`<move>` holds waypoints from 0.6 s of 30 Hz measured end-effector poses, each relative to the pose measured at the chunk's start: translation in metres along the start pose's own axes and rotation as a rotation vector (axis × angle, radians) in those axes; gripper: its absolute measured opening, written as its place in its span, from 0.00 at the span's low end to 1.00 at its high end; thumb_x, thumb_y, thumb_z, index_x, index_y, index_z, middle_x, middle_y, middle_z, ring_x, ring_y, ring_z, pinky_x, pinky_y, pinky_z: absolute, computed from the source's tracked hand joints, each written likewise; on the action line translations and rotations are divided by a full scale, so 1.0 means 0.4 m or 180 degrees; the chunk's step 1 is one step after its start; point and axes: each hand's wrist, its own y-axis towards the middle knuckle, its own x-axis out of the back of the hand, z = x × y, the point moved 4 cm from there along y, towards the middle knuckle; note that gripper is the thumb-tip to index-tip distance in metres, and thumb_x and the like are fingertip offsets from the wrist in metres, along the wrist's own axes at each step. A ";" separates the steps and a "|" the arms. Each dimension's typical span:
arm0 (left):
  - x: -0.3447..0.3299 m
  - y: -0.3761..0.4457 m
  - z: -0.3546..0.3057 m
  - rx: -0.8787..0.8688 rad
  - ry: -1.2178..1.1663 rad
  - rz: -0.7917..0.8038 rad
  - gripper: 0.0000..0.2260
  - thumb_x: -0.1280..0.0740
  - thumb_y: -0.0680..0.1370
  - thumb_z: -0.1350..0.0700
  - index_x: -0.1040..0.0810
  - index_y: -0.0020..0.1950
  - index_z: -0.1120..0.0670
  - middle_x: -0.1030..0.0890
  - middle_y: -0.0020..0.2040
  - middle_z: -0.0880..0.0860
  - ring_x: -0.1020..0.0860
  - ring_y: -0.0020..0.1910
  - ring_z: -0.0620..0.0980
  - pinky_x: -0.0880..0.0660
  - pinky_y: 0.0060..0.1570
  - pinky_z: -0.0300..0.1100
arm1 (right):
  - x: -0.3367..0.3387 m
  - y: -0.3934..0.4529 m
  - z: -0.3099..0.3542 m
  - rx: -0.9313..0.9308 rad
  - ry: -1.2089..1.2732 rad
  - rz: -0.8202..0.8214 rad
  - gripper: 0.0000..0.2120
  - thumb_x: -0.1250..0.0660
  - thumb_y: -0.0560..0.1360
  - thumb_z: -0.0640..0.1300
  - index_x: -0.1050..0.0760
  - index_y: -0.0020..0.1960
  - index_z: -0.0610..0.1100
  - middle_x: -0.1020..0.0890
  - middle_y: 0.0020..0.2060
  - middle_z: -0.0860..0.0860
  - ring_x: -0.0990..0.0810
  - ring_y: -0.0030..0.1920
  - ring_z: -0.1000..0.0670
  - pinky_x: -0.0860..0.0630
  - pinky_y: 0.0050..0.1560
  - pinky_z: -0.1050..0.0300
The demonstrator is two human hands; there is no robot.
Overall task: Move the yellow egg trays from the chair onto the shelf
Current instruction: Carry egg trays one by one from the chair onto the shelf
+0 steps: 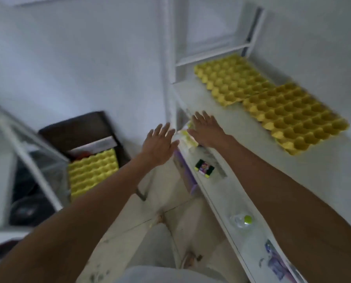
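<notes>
Both hands reach forward in the middle of the frame with fingers spread and holding nothing: the left hand [159, 145] hangs over the floor just left of the shelf's front corner, and the right hand [206, 129] hovers above the near edge of the white shelf [221, 127]. Two yellow egg trays lie flat on the shelf in the upper right of the frame, the far tray [231, 79] and the near tray [295, 117], set corner to corner and touching or slightly overlapping. More yellow egg trays [93, 174] sit on the dark chair [78, 127] in the lower left, partly hidden behind a white frame. On a lower ledge of the shelf, below the right arm, lie a small dark packet [204, 169] and a clear bottle with a green cap [242, 220]. The picture is motion-blurred, so finer detail cannot be told.
</notes>
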 end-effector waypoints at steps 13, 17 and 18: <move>-0.226 -0.673 0.502 0.2211 -0.0745 0.0592 0.26 0.49 0.84 0.42 0.37 0.79 0.54 0.40 0.81 0.57 0.41 0.79 0.60 0.40 0.75 0.59 | -0.327 0.024 0.706 0.1389 -0.0332 0.1108 0.30 0.51 0.85 0.57 0.46 0.81 0.39 0.45 0.81 0.45 0.49 0.81 0.43 0.44 0.77 0.43; -0.273 -0.796 0.590 0.2201 -0.0765 0.0821 0.24 0.51 0.85 0.46 0.37 0.79 0.55 0.41 0.81 0.57 0.44 0.80 0.58 0.41 0.76 0.57 | -0.411 0.029 0.826 0.1350 -0.0165 0.1348 0.31 0.50 0.86 0.56 0.47 0.82 0.40 0.46 0.82 0.47 0.50 0.81 0.43 0.43 0.78 0.45; -0.283 -0.825 0.607 0.2175 -0.0747 0.0901 0.24 0.51 0.85 0.47 0.39 0.79 0.55 0.43 0.81 0.57 0.46 0.80 0.58 0.41 0.76 0.57 | -0.432 0.027 0.847 0.1288 -0.0076 0.1418 0.30 0.50 0.86 0.56 0.47 0.82 0.40 0.46 0.82 0.46 0.49 0.81 0.43 0.43 0.78 0.45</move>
